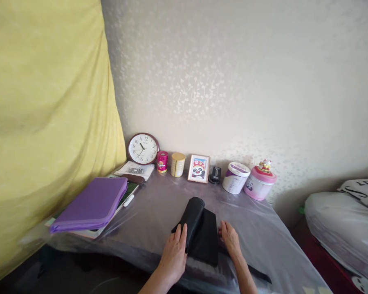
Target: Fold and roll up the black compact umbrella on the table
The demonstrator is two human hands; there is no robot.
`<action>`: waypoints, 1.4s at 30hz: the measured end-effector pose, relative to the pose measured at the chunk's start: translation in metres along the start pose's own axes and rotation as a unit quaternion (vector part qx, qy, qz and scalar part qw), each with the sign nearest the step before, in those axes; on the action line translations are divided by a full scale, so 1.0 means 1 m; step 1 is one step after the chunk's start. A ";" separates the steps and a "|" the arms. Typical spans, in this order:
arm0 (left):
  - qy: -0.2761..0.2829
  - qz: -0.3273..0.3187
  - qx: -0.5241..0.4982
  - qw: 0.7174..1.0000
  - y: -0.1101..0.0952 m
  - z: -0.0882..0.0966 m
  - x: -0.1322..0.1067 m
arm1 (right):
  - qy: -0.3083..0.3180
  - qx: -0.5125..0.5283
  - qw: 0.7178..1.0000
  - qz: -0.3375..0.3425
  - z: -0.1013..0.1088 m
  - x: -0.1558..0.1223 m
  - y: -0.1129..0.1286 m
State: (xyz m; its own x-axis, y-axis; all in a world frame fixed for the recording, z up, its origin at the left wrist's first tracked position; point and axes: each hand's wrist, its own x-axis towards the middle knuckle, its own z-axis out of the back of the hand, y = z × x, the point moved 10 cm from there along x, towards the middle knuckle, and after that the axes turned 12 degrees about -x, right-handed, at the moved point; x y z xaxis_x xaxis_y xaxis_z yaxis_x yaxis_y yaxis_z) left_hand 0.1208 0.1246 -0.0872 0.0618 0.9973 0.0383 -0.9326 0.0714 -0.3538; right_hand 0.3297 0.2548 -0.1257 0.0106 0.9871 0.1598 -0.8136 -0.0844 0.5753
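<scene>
A black rolled bundle [194,210] lies slanted across the table, over a flat black sheet [207,239]; I cannot tell if the two are one piece. My left hand [175,255] grips the near left side of the bundle, its fingers pressed along it and its thumb out of sight. Beside the sheet's right edge is my right hand [229,237], fingers curled in; what they pinch, if anything, is hidden. A narrow black strap [260,274] comes out from behind my right forearm and lies toward the lower right.
Plastic covers the table [159,212]. At left are a purple folder [92,204] and papers. Along the wall stand a clock [143,148], a pink can [162,161], a cream canister [178,164], a framed panda picture [198,168], a white tub [236,178] and a pink-lidded tub [260,182].
</scene>
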 end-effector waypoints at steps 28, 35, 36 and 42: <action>0.010 0.010 0.013 1.000 0.000 0.001 0.002 | 0.085 0.221 0.971 0.015 -0.048 0.007 0.129; 0.019 0.010 -0.006 1.000 0.002 0.004 0.001 | 0.133 0.257 0.957 -0.013 -0.058 -0.004 0.142; 0.018 0.010 -0.012 1.000 0.003 0.004 0.001 | 0.132 0.249 0.959 -0.004 -0.059 -0.004 0.143; -0.016 0.019 -0.054 0.998 0.012 0.005 0.000 | 0.151 0.214 0.963 0.071 -0.067 -0.005 0.151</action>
State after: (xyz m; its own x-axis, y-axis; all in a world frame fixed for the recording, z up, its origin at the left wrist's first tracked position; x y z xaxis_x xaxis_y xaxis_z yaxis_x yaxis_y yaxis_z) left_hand 0.1083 0.1254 -0.0870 0.0153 0.9985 0.0517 -0.8899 0.0371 -0.4546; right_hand 0.1681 0.2463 -0.0931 -0.3056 0.9504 0.0576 -0.4805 -0.2061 0.8524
